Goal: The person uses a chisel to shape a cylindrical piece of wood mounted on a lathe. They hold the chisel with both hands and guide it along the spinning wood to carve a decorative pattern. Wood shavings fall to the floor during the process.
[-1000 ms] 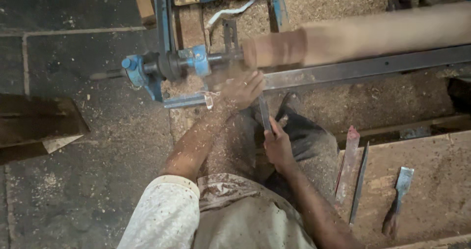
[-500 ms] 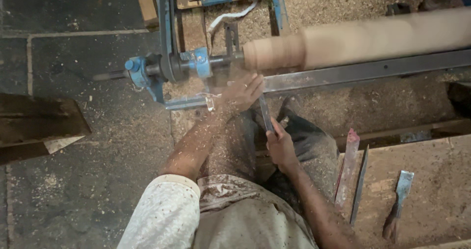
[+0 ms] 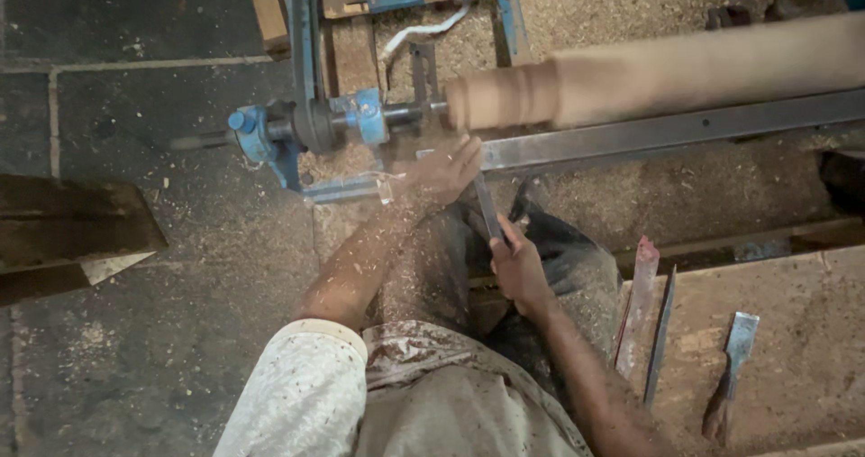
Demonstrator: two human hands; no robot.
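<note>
Left hand (image 3: 441,170) lies fingers-down over the long flat grey steel turning chisel (image 3: 487,209), pinning its blade near the grey steel tool-rest bar (image 3: 667,132); right hand (image 3: 515,263) is clenched round the chisel's rear end, w/ the handle hidden in the fist. Chisel tip points at the blurred, spinning pale round wooden workpiece (image 3: 649,78), close to its stepped left end; whether the edge touches the wood can't be told. Workpiece sits between the blue-painted lathe headstock w/ dark pulley (image 3: 311,123) and frame right. Judged good practice: keep blade bedded on the rest, left hand as pivot, right hand steering from low and behind, light cuts only, fingers well off the spinning wood.

Surface & room: dark stone-slab floor (image 3: 162,331) dusted w/ sawdust, heaped thick under the lathe. Low wooden board (image 3: 793,358) at right carries a red-tinted flat chisel (image 3: 638,299), a slim dark one (image 3: 660,335) and a short broad-bladed chisel (image 3: 732,367). Dark wooden block (image 3: 72,227) at left.
</note>
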